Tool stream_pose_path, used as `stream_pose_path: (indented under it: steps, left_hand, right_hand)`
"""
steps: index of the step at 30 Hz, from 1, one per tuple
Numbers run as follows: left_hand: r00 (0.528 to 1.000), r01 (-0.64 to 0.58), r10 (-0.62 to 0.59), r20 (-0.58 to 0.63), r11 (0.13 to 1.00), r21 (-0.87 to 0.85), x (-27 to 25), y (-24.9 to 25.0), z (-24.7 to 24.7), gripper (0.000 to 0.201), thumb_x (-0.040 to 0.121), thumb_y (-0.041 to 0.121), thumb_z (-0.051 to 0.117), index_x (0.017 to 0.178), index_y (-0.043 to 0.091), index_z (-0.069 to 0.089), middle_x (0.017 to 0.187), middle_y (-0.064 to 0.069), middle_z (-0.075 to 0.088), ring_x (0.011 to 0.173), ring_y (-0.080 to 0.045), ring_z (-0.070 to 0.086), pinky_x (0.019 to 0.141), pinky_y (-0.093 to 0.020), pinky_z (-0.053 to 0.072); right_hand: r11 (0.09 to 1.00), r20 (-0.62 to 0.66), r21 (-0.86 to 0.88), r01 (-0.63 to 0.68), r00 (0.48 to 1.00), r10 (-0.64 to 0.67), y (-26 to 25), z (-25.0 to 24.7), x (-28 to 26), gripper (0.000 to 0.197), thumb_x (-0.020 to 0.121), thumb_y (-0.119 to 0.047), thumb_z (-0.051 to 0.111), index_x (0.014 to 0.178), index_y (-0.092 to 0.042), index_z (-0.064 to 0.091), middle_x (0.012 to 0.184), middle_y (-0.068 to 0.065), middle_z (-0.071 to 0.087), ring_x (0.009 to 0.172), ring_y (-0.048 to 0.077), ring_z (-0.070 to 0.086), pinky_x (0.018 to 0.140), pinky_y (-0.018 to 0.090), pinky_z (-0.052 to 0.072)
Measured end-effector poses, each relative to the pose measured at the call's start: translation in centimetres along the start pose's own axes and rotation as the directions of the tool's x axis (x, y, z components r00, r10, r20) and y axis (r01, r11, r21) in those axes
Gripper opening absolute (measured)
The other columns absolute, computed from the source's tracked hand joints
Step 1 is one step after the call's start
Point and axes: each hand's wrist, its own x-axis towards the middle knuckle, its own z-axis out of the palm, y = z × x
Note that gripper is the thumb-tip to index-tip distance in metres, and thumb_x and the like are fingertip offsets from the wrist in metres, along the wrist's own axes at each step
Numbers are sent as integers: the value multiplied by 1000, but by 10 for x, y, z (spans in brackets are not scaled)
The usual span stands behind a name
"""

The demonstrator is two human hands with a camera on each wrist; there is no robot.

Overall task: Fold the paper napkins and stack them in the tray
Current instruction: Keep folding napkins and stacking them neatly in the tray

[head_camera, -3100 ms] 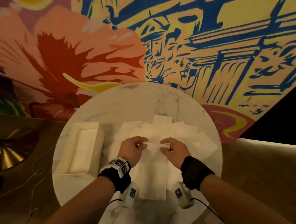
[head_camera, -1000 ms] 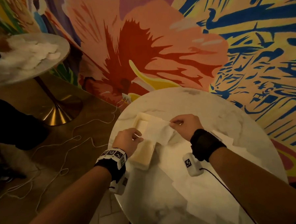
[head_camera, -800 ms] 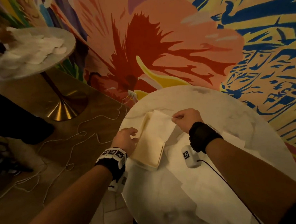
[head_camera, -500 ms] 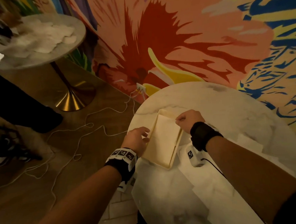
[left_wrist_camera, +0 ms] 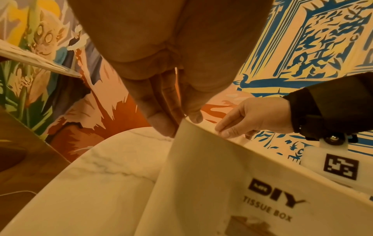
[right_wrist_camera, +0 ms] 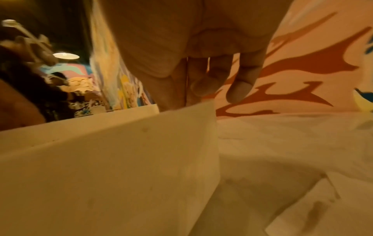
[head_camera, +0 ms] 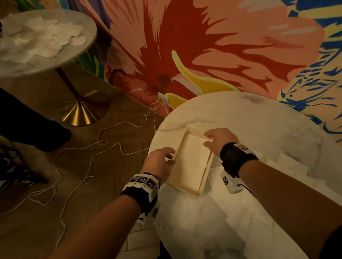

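A cream tray (head_camera: 204, 178), printed "DIY TISSUE BOX" on its wall (left_wrist_camera: 268, 201), stands on the left part of the round marble table (head_camera: 265, 122). A folded white napkin (head_camera: 193, 155) lies flat inside it on the stack. My left hand (head_camera: 168, 158) holds the tray's left wall, thumb inside and fingers (left_wrist_camera: 161, 124) outside. My right hand (head_camera: 208, 142) reaches over the far right rim (right_wrist_camera: 181, 115) and pinches the napkin's corner there; the right hand (left_wrist_camera: 221, 131) also shows in the left wrist view. Loose unfolded napkins (head_camera: 248, 230) cover the table to the right.
The painted wall (head_camera: 201, 48) stands just behind the table. A second round table (head_camera: 49, 62) with napkins is at far left on a brass foot. White cables (head_camera: 107, 141) trail over the wooden floor from a wall socket (head_camera: 163, 99). Someone's dark legs (head_camera: 17, 117) are at left.
The napkin, folded at the table's middle and carried left over the tray, has come down flat into it. My left hand has let go of it and taken the tray's side.
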Motion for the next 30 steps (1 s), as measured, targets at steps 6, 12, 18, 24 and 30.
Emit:
stream_pose_path:
  steps: [6,12,18,24,30]
  left_hand:
    - [1000,-11,11,5,1000,9,1,0,-1,29,93,18,66,120,31,63,110,10,67,98,-14,63,84,-28,50]
    - [989,-107,110,-96,994,37,-5,9,6,31,91,25,67,121,30,61,120,9,47,100,-12,52,92,-27,45]
    - [935,-338,338,-102,941,18,-24,57,44,23,91,26,65,113,32,62,105,12,50,88,-8,50,79,-16,40]
    - [894,-435,439,90,898,-68,-48,95,101,19,92,25,64,111,29,64,102,13,55,75,-3,58,77,-19,47]
    - [878,-416,397,269,909,15,-69,113,160,22,94,27,61,116,26,62,112,8,57,82,-10,63,81,-22,47]
  right_hand:
    - [994,-71,110,29,997,-22,1,-4,-7,27,88,-34,69,112,-23,69,110,-1,70,96,19,65,92,34,53]
    - [796,-185,605,-10,971,153,30,-15,-33,19,93,-39,61,103,-25,70,92,1,73,85,19,66,86,31,53]
    - [689,-151,714,-123,934,324,102,-4,-90,20,95,-29,61,104,-14,70,85,3,72,68,11,64,58,16,49]
    - [716,-52,618,-324,892,448,185,36,-152,7,93,-32,63,90,-26,67,95,3,73,88,22,67,89,36,55]
    - [753,-24,507,-419,867,498,239,56,-211,23,94,-19,59,114,-16,69,120,4,66,111,23,60,102,29,44]
